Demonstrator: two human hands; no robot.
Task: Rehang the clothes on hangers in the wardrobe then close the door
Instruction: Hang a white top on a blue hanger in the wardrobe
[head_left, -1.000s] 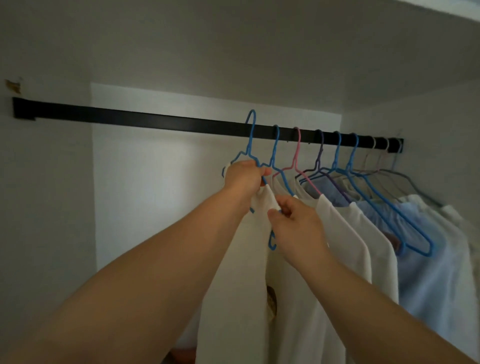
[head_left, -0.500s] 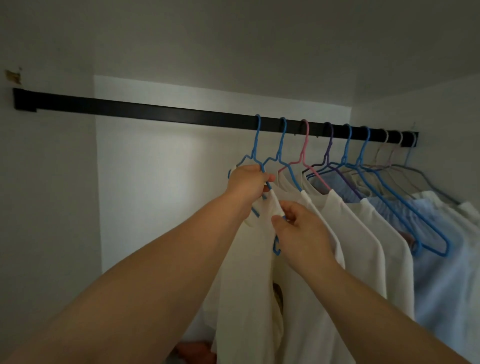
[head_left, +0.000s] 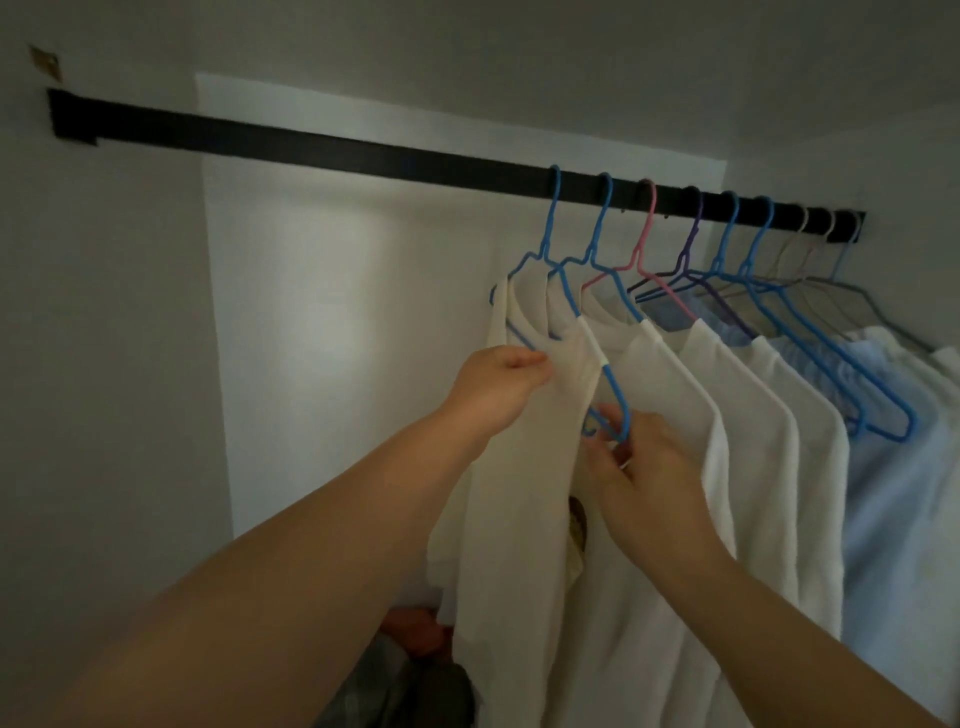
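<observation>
A cream shirt hangs on the leftmost blue hanger, whose hook sits over the black rail. My left hand pinches the shirt's fabric near the collar. My right hand holds the lower end of the blue hanger, where the bare wire sticks out of the shirt's shoulder. To the right hang several more white and light blue garments on blue, pink, purple and grey hangers.
The wardrobe's left wall and pale back panel enclose the space. The rail's left stretch carries no hangers. Dark and reddish folded clothes lie at the bottom, below my arms.
The hanger's hook now rests on the rail. My left hand slid down from the hanger's neck to the shirt fabric, and my right hand dropped to the hanger's lower end.
</observation>
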